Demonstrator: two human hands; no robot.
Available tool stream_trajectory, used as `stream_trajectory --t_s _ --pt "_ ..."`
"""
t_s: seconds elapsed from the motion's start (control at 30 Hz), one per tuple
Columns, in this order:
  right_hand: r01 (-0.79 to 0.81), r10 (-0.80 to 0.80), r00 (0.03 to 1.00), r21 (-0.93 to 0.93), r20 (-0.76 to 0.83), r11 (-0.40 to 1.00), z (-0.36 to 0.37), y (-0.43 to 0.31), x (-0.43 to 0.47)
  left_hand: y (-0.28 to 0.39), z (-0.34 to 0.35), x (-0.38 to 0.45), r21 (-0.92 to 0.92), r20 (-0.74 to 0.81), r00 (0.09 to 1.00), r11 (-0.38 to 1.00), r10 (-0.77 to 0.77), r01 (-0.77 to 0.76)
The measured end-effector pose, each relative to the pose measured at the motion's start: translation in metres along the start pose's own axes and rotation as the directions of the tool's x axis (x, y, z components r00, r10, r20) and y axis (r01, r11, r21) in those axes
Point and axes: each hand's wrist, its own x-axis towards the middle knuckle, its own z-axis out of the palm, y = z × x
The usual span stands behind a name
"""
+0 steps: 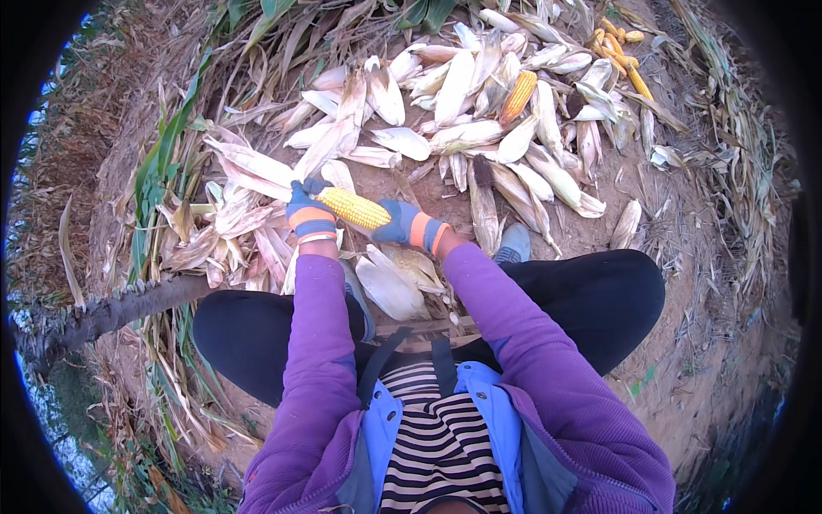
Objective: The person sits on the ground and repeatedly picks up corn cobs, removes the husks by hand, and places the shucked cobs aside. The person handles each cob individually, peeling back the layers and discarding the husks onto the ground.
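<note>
Between my two gloved hands lies a bare yellow ear of corn (353,207), tilted down to the right. My left hand (309,200), in a blue and orange work glove, closes around its left end, where pale husk leaves (253,166) fan out to the upper left. At the other end, my right hand (404,221), gloved alike, grips the tip of the ear. Both palms are hidden. Loose peeled husks (250,234) are heaped beside my left wrist, and another pale husk (393,283) rests on the soil below the ear.
Beyond my hands spreads a pile of ears in husk (459,87), with one bare orange ear (518,97) on it. Several bare ears (618,48) lie at the far right. Dry stalks (732,109) border the soil; a tree trunk (122,311) stands left of my knee.
</note>
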Motion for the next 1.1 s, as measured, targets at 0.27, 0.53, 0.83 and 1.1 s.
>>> stream_trajectory --t_s 0.27,0.53,0.83,1.1 --pt "0.012 -0.017 1.000 0.569 0.003 0.822 0.017 0.033 0.002 -0.010 -0.001 0.010 -0.291 0.323 0.933 0.922 -0.157 0.256" --pt "-0.083 0.071 0.996 0.870 0.055 0.486 0.038 0.045 -0.004 -0.019 0.005 0.002 0.962 0.272 0.811 -0.118 0.518 -0.247" --pt "0.034 0.326 0.934 0.945 -0.146 0.327 0.041 0.022 0.027 0.034 -0.018 0.038 -0.255 -0.099 0.976 0.943 0.194 -0.214" --pt "0.787 0.259 0.393 0.468 -0.882 0.401 -0.289 -0.010 0.000 0.109 0.026 0.023 -0.330 -0.224 0.931 0.877 0.288 -0.350"
